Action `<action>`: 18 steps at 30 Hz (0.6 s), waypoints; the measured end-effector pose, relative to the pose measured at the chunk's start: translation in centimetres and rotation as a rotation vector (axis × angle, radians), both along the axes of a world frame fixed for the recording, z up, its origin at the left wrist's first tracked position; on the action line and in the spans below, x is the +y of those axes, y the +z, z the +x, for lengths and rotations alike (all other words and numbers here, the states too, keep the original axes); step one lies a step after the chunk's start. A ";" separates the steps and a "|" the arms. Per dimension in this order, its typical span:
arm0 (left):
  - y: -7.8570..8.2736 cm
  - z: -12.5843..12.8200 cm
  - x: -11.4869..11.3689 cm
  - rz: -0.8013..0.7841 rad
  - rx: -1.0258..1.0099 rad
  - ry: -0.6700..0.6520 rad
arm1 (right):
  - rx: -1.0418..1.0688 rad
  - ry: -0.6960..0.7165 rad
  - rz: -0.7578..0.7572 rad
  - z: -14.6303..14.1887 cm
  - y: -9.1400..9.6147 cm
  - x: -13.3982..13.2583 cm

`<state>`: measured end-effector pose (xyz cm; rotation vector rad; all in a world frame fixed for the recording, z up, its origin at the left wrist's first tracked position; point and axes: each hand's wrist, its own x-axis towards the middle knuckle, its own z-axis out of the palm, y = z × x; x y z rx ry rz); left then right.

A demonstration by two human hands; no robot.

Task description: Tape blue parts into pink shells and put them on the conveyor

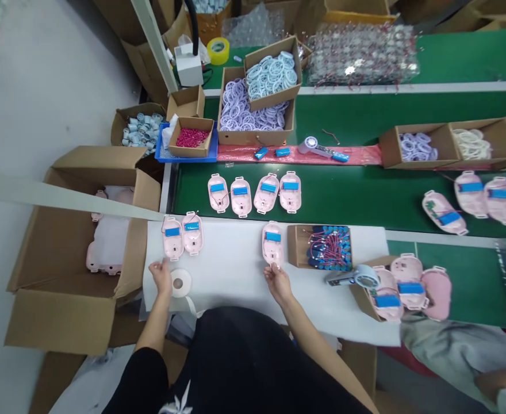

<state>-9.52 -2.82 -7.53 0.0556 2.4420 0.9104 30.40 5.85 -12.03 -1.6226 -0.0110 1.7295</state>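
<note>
My right hand (279,283) pinches the lower end of a pink plastic shell half (272,253) that lies on the white sheet, a blue battery pack (273,236) inside it. Over at the left, my left hand (162,278) is just below another pink shell half (172,244) and beside a roll of white tape (181,283). Its fingers look apart, with nothing visible in them. A second battery-fitted shell half (192,238) stands close by. Right of my right hand is a cardboard box of blue battery packs with red wires (329,247).
Several battery-fitted shells (241,197) line the green bench (343,195). A large open carton (58,230) stands left. Boxes of purple rings (253,112) and red parts (192,138) sit behind. A light-blue handheld fan (365,277) lies right, near another person's leg (460,351).
</note>
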 end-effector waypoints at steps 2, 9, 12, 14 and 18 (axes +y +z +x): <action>-0.3 -2.7 0.8 -0.039 0.046 -0.085 | 0.055 0.048 -0.004 -1.6 0.8 -1.0; -2.0 -6.0 2.4 -0.086 0.026 -0.353 | 0.209 0.219 0.056 -12.3 3.1 2.9; -2.0 -6.5 3.0 -0.044 0.069 -0.389 | 0.212 0.239 0.083 -14.3 3.7 3.3; -2.0 -7.0 4.1 -0.004 0.086 -0.400 | 0.188 0.250 0.086 -13.8 3.9 2.1; -2.7 -8.1 9.2 0.069 0.098 -0.412 | 0.111 0.229 0.043 -11.1 3.8 -1.1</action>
